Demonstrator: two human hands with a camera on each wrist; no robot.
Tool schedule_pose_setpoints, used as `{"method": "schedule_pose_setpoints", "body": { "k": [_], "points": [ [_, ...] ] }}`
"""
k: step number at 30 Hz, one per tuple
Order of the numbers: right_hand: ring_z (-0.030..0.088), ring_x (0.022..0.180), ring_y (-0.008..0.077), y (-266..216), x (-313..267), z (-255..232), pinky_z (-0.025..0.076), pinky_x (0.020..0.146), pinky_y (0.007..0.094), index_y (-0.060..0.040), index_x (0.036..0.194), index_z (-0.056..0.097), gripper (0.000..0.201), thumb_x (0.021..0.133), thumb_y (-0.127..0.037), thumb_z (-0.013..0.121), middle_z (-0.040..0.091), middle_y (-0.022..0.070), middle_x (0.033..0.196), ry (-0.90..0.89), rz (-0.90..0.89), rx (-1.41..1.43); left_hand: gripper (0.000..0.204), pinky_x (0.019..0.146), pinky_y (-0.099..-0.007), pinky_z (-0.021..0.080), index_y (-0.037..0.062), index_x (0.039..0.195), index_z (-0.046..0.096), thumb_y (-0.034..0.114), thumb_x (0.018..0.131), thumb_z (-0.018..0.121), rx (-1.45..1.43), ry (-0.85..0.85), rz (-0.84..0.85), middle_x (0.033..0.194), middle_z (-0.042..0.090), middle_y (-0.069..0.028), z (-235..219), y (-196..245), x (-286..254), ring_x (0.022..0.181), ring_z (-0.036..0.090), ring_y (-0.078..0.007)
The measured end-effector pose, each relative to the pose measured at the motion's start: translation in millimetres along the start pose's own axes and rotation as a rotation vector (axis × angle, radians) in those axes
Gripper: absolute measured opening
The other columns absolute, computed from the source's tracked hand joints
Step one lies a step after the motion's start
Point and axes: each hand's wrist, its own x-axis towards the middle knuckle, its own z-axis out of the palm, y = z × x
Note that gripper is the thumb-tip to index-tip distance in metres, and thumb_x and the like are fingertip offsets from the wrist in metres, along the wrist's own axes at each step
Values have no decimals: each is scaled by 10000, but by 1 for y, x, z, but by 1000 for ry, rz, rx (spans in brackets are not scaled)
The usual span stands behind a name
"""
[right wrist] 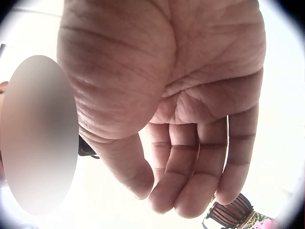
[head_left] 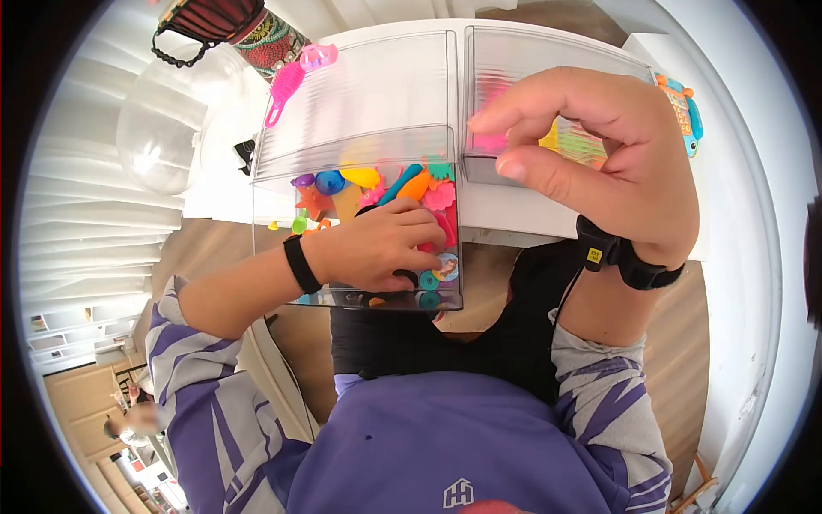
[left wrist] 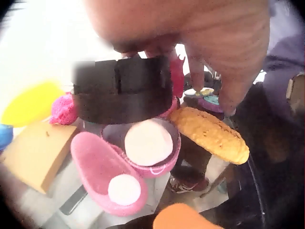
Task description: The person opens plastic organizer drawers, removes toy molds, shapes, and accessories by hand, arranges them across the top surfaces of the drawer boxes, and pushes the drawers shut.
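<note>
Hanging down the left of the head view, pale curtains (head_left: 103,188) border a wood-look floor (head_left: 685,368); a white table (head_left: 218,193) runs across the top. On it stand two clear plastic boxes, the left one (head_left: 368,77) beside the right one (head_left: 556,41), which shows pink, yellow and green pieces inside. A third clear box (head_left: 342,300), at the centre of the frame in front of the left one, is crowded with toys.

The right hand (head_left: 599,146) is raised at upper right, fingers loosely curved, gap to the thumb, grasping nothing. The left hand (head_left: 381,244) reaches into the front box with bent fingers; whether they grasp anything I cannot tell.

A patterned drum (head_left: 270,43) stands at upper left, a toy phone (head_left: 681,116) with keys at upper right. A pink brush (head_left: 287,83) lies by the left box's edge. Toys under the left hand include a pink shoe-shaped piece (left wrist: 107,167), a golden lumpy piece (left wrist: 209,136), an orange star (head_left: 314,202) and a picture disc (head_left: 446,267).

The purple shirt bears a white house-like emblem (head_left: 458,493), low centre; the strap's yellow label (head_left: 594,254) is too small to read.
</note>
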Motion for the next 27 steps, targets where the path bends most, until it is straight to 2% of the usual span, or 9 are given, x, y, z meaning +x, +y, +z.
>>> {"method": "schedule_pose_setpoints", "body": {
  "k": [3, 6, 8, 11, 13, 16, 21, 25, 27],
  "points": [
    [743, 889, 142, -3, -2, -1, 588, 843, 297, 11, 1218, 844, 269, 954, 26, 894, 836, 75, 1049, -5, -15, 6, 553, 1193, -493, 469, 170, 1338, 803, 198, 800, 929, 12, -47, 15, 1292, 680, -50, 1, 3, 8, 1260, 642, -317],
    [727, 878, 140, 0, 1, 1, 603, 903, 308, 14, 1219, 842, 268, 955, 35, 883, 828, 70, 1032, -6, -25, 13, 560, 1198, -495, 469, 168, 1342, 803, 209, 798, 930, 34, -60, 11, 1270, 685, -47, 4, -1, 9, 1252, 646, -303],
    [716, 873, 137, 7, 3, 2, 611, 987, 329, 14, 1220, 841, 269, 955, 42, 875, 824, 65, 1022, -1, -73, 19, 552, 1199, -492, 470, 163, 1343, 803, 208, 807, 926, 24, -68, 20, 1256, 695, -47, 6, -5, 7, 1246, 651, -295],
    [716, 875, 136, -2, 2, 0, 608, 1050, 348, 14, 1222, 841, 271, 954, 48, 868, 824, 63, 1018, -3, -45, -6, 537, 1197, -486, 473, 146, 1350, 796, 204, 829, 913, 23, -57, 70, 1229, 716, -49, 13, -8, 5, 1230, 661, -279],
    [717, 876, 136, 1, 4, 1, 609, 1028, 342, 13, 1221, 842, 271, 954, 48, 868, 824, 63, 1019, -2, -55, -6, 531, 1194, -483, 474, 134, 1356, 790, 201, 841, 905, 20, -36, 110, 1216, 727, -51, 15, -10, 3, 1220, 667, -273],
    [720, 880, 137, 1, 6, 4, 607, 986, 329, 12, 1220, 843, 270, 953, 49, 868, 829, 65, 1028, 3, -51, -5, 541, 1184, -480, 478, 104, 1383, 774, 194, 863, 892, 16, -22, 76, 1218, 737, -62, 15, -9, 3, 1209, 673, -273],
    [726, 888, 137, 0, 7, 4, 595, 922, 309, 12, 1214, 844, 261, 957, 45, 871, 839, 70, 1056, 16, -45, -14, 561, 1159, -480, 493, 87, 1366, 743, 164, 829, 889, -41, -88, -9, 1199, 731, -84, 14, -7, 6, 1182, 671, -305],
    [727, 886, 135, -1, 6, 3, 615, 1035, 360, 7, 1204, 848, 242, 966, 45, 866, 841, 66, 1035, 38, -17, 7, 578, 1132, -474, 514, 82, 1364, 720, 133, 812, 885, -48, -78, -8, 1193, 730, -90, 6, -3, 10, 1174, 668, -322],
    [728, 886, 134, 2, 7, 4, 617, 1080, 383, 5, 1203, 848, 237, 970, 46, 863, 840, 62, 1021, 36, -16, 11, 627, 1019, -468, 581, 85, 1396, 704, 111, 797, 889, -25, -50, -76, 1199, 733, -96, -2, -2, 4, 1112, 692, -329]
  ]
}}
